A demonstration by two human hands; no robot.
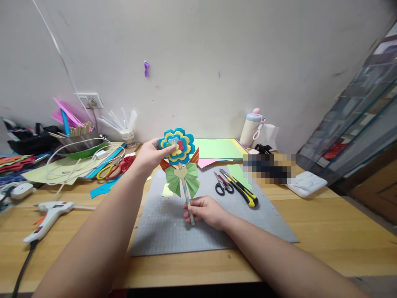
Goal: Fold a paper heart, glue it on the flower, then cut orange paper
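A paper flower (187, 140) with layered blue and yellow petals is held up over the grey cutting mat (155, 236). My left hand (151, 154) grips its head from the left, thumb across the middle and the other fingers hidden behind. Lower down, my right hand (206, 212) is closed around the striped stem (187, 196). Pleated green paper leaves (192, 176) with a pale heart (180, 174) sit below the bloom, and orange folded paper (195, 157) sticks out behind. Beside the flower on the mat lie black-handled scissors (223, 186) and a yellow-black utility knife (243, 191).
A white glue gun (51, 217) lies at left with its cable. Yellow-orange scissors (109, 170), a metal bowl (83, 145) of sticks and a cup (127, 137) of glue sticks stand behind it. Coloured paper sheets (214, 148) and a bottle (250, 128) are along the wall.
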